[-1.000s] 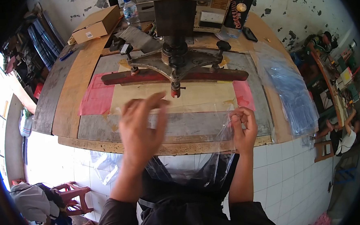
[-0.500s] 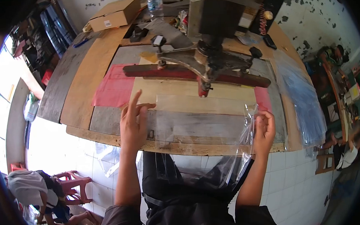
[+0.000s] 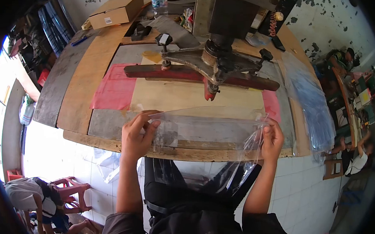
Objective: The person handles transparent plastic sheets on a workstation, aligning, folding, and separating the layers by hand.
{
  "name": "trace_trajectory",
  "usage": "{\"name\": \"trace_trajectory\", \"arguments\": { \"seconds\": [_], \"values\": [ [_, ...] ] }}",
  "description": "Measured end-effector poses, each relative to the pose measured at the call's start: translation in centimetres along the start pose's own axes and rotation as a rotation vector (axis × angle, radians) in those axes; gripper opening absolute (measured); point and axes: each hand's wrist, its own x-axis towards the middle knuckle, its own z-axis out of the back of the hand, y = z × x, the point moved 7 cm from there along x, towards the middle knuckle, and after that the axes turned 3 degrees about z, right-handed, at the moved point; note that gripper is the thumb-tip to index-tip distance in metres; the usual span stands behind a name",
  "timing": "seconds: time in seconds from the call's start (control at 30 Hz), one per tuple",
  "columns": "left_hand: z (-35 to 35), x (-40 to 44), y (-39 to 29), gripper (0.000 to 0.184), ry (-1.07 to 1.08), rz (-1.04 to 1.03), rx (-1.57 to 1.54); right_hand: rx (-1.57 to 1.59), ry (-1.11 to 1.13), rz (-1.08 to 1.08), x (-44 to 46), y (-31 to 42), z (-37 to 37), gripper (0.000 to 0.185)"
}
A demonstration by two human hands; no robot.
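The clear plastic sheet spans the space between my two hands at the centre of the frame, its long upper edge running from left to right and dipping slightly towards the right. The fingers of my left hand are drawn in narrow at its upper left corner, with the thumb close below the forefinger. My right hand has its fingers curled in at the other end, where the film bunches into bright creases and trails below the edge of the table. The film is so transparent that I can't tell whether I have one layer or two in either grip, nor whether its middle touches the surface beneath. Above it in the frame, the red-edged bar of the press slants the same way, roughly in line with the sheet's upper edge, and the forked red tip points down towards that edge. Neither hand looks clearly nearer the bar. The cream mat shows between bar and film, with pink cloth at its left end. The bluish plastic pile, on the right of the frame, lies nearer my right hand.
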Motion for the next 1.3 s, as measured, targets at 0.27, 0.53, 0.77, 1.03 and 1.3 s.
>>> {"name": "trace_trajectory", "arguments": {
  "seconds": [0.27, 0.53, 0.77, 1.03, 1.3],
  "values": [
    [-0.1, 0.1, 1.1, 0.02, 0.056, 0.06, -0.431, 0.351, 0.125, 0.017, -0.8, 0.0, -0.3, 0.064],
    [0.4, -2.7, 0.7, 0.063, 0.035, 0.065, -0.983, 0.659, 0.236, 0.038, -4.1, 4.4, -1.2, 0.084],
    [1.8, -7.3, 2.9, 0.056, 0.237, 0.198, -0.778, 0.57, 0.341, 0.086, -5.2, 6.8, -0.7, 0.069],
    [4.6, -8.0, 4.5, 0.027, 0.134, 0.148, -0.554, 0.185, 0.426, 0.095, -4.2, 9.7, -1.1, 0.066],
    [6.1, -8.4, 5.9, 0.021, 0.148, 0.118, -0.43, 0.221, 0.413, 0.186, -4.8, 10.2, -1.6, 0.057]
  ]
}}
